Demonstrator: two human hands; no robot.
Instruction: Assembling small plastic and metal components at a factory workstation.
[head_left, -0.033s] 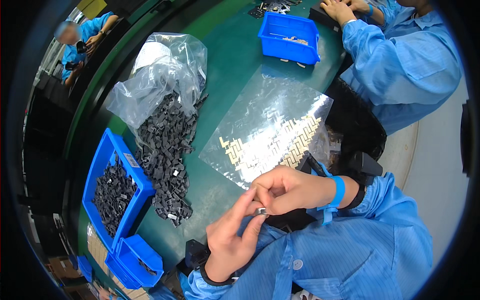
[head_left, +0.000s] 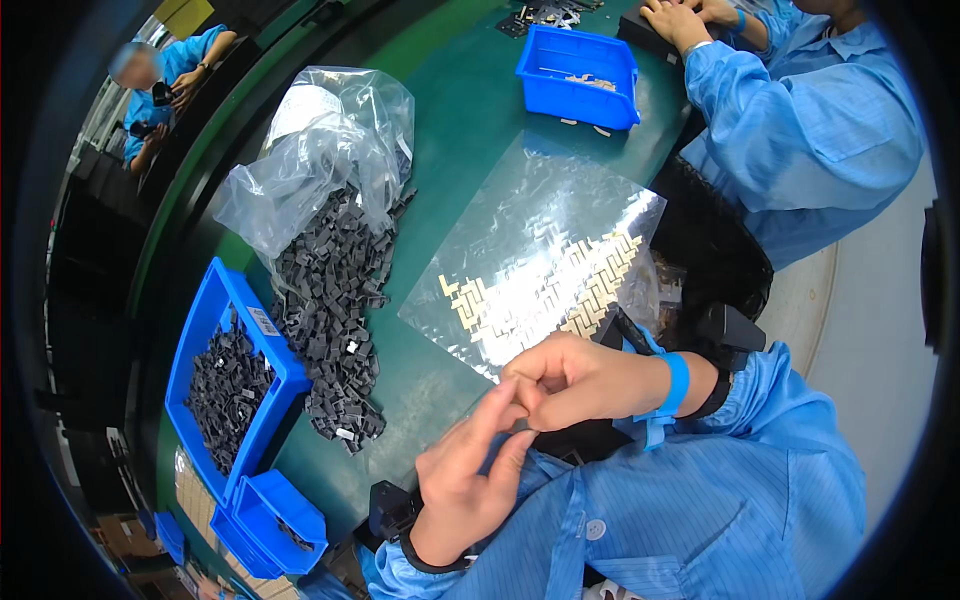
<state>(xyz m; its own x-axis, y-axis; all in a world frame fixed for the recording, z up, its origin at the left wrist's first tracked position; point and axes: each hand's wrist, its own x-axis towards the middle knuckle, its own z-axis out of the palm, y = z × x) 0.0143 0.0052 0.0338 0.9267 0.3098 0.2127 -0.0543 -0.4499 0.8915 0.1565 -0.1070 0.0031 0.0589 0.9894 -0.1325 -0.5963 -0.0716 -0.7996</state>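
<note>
In front of my chest, my left hand [head_left: 468,480] and my right hand [head_left: 590,382] meet at the fingertips. My right thumb and index finger are pinched together. Against them, my left thumb and fingers close round a small dark part [head_left: 531,431], almost wholly hidden now. Just beyond the hands lies a clear plastic sheet [head_left: 540,180] bearing rows of small L-shaped gold-coloured pieces [head_left: 600,295]. To the left spreads a heap of small dark grey plastic parts [head_left: 335,300], spilling from a clear plastic bag [head_left: 345,130].
A blue bin [head_left: 195,335] of dark parts stands left, with a smaller blue bin [head_left: 290,490] below it. Another blue bin [head_left: 575,100] sits at the far side. A co-worker's sleeve [head_left: 790,140] is at the upper right; another person [head_left: 165,85] appears upper left.
My left hand has shifted slightly right and its fingers have closed in. The small part with a shiny face, visible between the fingertips before, is now mostly covered.
</note>
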